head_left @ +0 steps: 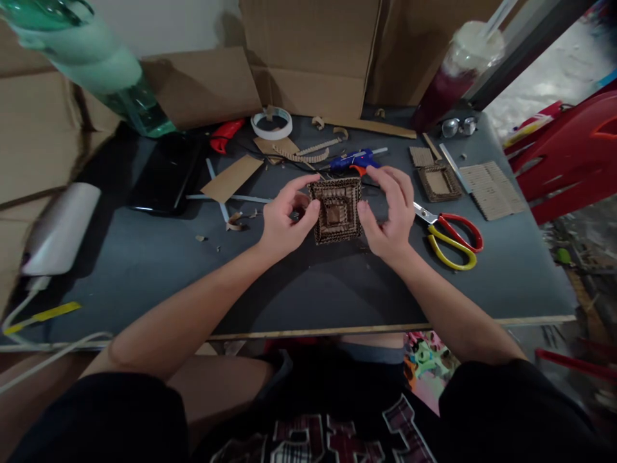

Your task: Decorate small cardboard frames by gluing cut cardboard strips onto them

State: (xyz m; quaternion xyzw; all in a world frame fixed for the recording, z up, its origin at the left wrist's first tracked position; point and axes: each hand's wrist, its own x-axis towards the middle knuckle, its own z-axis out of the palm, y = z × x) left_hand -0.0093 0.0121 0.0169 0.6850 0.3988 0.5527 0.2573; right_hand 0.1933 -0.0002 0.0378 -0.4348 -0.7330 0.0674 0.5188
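Centre frame: my left hand (284, 222) and right hand (390, 215) pinch the layered cardboard square (336, 211) from opposite sides. I'd squeeze evenly, keep layers flush, fingertips off the middle. Glue gun (359, 159) just above it, scissors (453, 235) right.

Ribbed, rough corrugated-cardboard square frame (336, 211); matt grey tabletop (144, 270); scissors (450, 235) with glossy plastic handles.
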